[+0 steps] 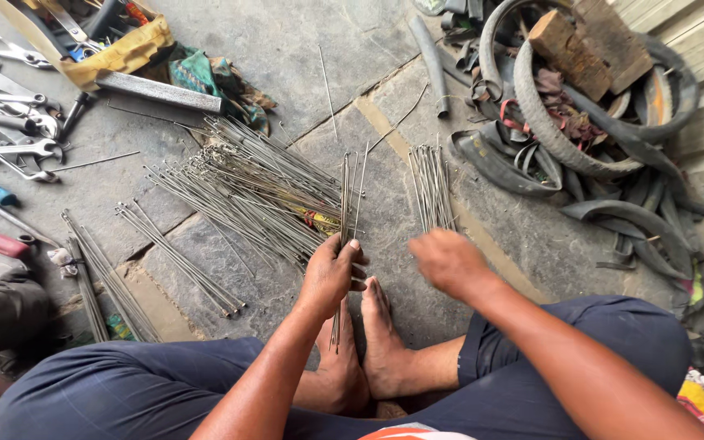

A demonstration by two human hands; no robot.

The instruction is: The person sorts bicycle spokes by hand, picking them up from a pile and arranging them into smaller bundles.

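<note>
While the person sits cross-legged on the grey stone floor [287, 49], the left hand [332, 273] is clenched around a thin bundle of long silver metal spokes [345, 204], held upright above the bare feet [360, 350]. Over to the right, the right hand [448, 261] hangs blurred just below a small neat batch of spokes [432, 189] lying on the floor; I cannot tell whether its fingers are spread or curled, and it grips nothing visible. Left of the held bundle sprawls a big loose heap of spokes [246, 183], with smaller rows [177, 257] beside it. Spanners [6, 147] line the far left, and old black rubber tyres [580, 122] pile up at top right.
</note>
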